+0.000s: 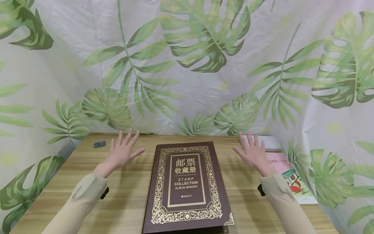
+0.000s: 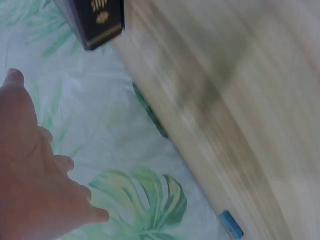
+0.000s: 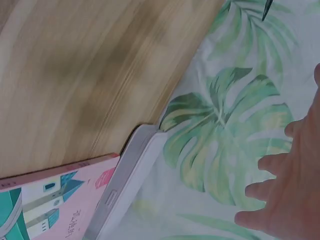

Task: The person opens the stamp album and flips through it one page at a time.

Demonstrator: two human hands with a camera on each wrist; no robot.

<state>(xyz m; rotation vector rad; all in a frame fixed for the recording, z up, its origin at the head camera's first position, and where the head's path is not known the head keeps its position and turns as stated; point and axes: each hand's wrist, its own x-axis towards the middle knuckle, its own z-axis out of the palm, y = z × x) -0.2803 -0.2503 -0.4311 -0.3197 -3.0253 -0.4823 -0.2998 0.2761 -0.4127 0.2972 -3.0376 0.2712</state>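
A dark brown stamp album binder [image 1: 187,191] with gold ornament lies closed on the wooden table, between the two hands. My left hand [image 1: 121,152] hovers left of it, fingers spread and straight, holding nothing. On the other side my right hand [image 1: 253,154] is also raised with spread fingers and touches nothing visible. In the left wrist view the binder's spine [image 2: 102,22] shows at the top, apart from the left hand [image 2: 40,175]. The right wrist view shows the right hand [image 3: 290,185] at the right edge, away from the books.
A small dark blue object [image 1: 99,144] lies at the table's back left. At the back right sits a white flat case [image 1: 273,143], beside a pink picture book [image 1: 292,182] with a red crab. Leaf-printed cloth [image 1: 204,97] hangs behind the wooden table [image 1: 125,201].
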